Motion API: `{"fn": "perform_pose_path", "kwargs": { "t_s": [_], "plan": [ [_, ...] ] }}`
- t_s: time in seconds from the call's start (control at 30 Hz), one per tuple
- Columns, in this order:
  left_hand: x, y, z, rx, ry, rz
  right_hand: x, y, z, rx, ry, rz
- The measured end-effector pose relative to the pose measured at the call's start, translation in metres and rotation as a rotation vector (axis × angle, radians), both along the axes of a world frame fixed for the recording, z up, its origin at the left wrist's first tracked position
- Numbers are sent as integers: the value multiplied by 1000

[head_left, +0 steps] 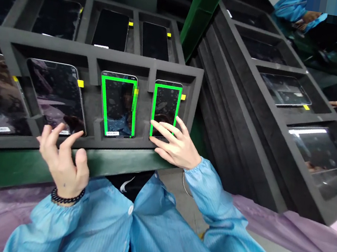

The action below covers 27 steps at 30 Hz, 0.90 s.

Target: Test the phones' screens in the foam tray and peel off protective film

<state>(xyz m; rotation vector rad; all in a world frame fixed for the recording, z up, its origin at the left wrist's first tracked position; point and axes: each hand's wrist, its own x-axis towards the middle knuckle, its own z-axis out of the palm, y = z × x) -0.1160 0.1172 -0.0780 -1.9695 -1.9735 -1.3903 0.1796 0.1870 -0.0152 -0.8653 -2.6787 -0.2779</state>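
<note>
A dark foam tray [152,64] in front of me holds several black phones, one per slot, each with a small yellow tab. Two phones show bright green borders: one [117,105] in the third slot of the near row, another [165,106] in the rightmost slot. My right hand [176,144] lies with fingers spread on the lower end of the rightmost phone. My left hand [65,161], wearing a dark bead bracelet, hovers with loosely curled, parted fingers at the tray's front rim, below a dark phone [54,95]. It holds nothing.
A stack of similar foam trays [251,126] with phones in them leans at the right. A green post [202,12] rises behind the trays. Purple cloth [298,236] covers the bench. Another person in blue sits at the far top right [295,10].
</note>
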Motion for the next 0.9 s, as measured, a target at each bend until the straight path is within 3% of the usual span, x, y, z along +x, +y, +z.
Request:
{"fn": "perform_pose_path", "kwargs": {
  "t_s": [0.13,0.4,0.67,0.8,0.9],
  "plan": [
    [0,3,-4,59,-38,25,-3,11,-2,31,55,100],
    [-1,2,-2,54,-23,30,0,21,3,-36,50,167],
    [2,3,-2,45,-20,38,38,-10,-6,35,70,-127],
    [2,4,-2,48,-25,28,36,-19,-5,155,122,-286],
    [2,3,-1,49,-27,29,32,-18,-1,176,183,-292]
  ]
}}
